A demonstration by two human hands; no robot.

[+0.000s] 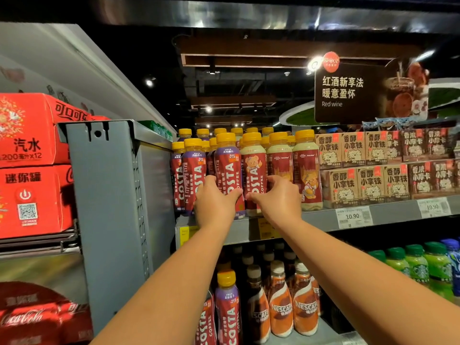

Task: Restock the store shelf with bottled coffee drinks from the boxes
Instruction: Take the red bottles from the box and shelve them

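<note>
Several Costa coffee bottles with yellow caps stand in rows on the grey upper shelf (388, 215). My left hand (214, 202) grips a purple-and-red Costa bottle (227, 165) at the shelf's front edge. Right beside it, my right hand (278, 200) grips a red Costa bottle with a bear on its label (252, 163). Both bottles stand upright and touch each other. More Costa bottles (227, 310) stand on the lower shelf.
A grey metal upright (109, 195) bounds the shelf on the left, with red Coca-Cola cartons (27, 165) beyond it. Brown latte cartons (368, 170) fill the shelf to the right. Nescafe bottles (281, 305) and green bottles (423, 267) stand below.
</note>
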